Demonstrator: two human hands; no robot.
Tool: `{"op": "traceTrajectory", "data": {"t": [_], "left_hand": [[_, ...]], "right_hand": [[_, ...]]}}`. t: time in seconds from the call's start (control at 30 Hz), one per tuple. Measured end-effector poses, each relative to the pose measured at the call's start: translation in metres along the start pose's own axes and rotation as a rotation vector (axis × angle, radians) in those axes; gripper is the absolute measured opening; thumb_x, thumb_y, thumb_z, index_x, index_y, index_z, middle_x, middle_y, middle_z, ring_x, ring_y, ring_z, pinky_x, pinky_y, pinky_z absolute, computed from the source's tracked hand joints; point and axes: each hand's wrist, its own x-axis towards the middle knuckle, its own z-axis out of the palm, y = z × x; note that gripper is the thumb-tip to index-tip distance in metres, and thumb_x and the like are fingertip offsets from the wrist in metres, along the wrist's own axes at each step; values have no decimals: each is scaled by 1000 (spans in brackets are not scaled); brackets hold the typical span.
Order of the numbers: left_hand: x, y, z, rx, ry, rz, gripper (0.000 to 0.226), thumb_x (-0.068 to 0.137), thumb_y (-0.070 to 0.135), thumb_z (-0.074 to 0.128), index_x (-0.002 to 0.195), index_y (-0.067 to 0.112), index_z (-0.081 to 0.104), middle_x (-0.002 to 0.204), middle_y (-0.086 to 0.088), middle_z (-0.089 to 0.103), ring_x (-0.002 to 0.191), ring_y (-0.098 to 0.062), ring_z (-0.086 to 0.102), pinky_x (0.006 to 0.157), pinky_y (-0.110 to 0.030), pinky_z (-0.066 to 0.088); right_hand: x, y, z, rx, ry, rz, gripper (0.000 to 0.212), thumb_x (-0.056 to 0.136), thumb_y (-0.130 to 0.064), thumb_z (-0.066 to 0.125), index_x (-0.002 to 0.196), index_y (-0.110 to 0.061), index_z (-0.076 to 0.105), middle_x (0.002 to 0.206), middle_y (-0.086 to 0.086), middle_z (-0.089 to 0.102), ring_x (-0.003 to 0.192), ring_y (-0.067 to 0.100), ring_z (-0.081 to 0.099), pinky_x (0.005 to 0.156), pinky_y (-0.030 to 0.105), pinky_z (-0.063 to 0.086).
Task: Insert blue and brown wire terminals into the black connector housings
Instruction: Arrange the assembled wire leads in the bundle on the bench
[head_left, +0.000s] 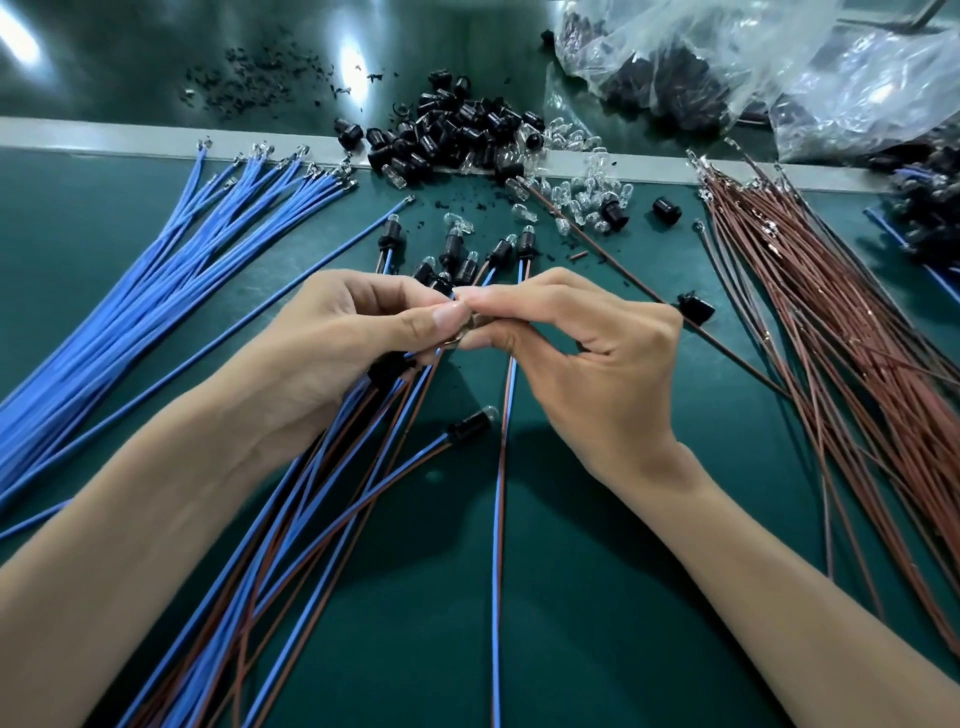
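The flat green bench (597, 597) carried a broad fan of loose blue wires (156, 291), tipped with bare metal terminals, toward its left edge. A denser sheaf of thin brown wires (857, 364) lay along its right edge. A heap of small black cylindrical connector housings (457, 130) sat toward the middle of the far edge. Blue-and-brown wire pairs (497, 519), already seated in housings, crossed the centre. Above them the left hand (358, 332) and right hand (597, 358) met fingertip to fingertip. Both were curled tight, pinching one small part (462, 336) that the fingers mostly hid.
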Motion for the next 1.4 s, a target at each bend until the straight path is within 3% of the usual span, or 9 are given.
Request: {"op": "traceTrajectory", "data": {"t": [0.13,0.43,0.67,0.87,1.03,1.2,1.4], "left_hand": [[0,1,0,1,-15,3,18,55,29,80,60,16,69,58,-1,54,54,-11,44,48,-15,36],[0,1,0,18,-30,10,15,64,29,68,63,15,68,61,-2,54,57,-9,45,51,-12,37],[0,-1,3,40,23,73,11,68,24,68,60,16,67,58,5,56,55,-4,48,54,-10,39],[0,0,5,102,14,94,12,72,19,66,61,14,64,56,11,58,55,1,51,56,-6,38],[0,1,3,55,-7,66,16,70,19,65,54,18,65,57,8,58,57,-1,51,57,-8,40],[0,1,2,103,2,50,12,70,20,64,64,10,62,60,6,58,58,-2,50,58,-8,40],[0,3,-2,110,-38,20,14,67,21,65,64,8,61,63,-2,53,59,-8,45,56,-10,38]], "right_hand": [[-1,1,0,-8,14,-45,17,74,10,75,89,6,71,86,11,72,72,23,70,66,30,57],[0,2,0,-63,-3,-137,17,75,12,75,90,6,70,88,7,71,73,23,69,67,25,56],[1,1,-4,-83,-35,15,12,75,4,76,87,3,74,80,6,73,71,16,70,67,27,56],[0,1,-5,-82,-74,33,15,74,7,77,87,3,74,77,6,73,71,16,70,68,26,56],[-1,2,-3,-77,-57,-44,14,75,8,76,89,5,73,79,8,73,71,22,70,65,30,56],[-3,2,-1,-118,-26,-52,11,76,6,77,86,2,74,78,6,73,69,21,69,64,31,56],[-4,3,-1,-213,-52,-206,13,76,13,74,87,6,73,81,8,73,72,23,69,70,24,55]]}}
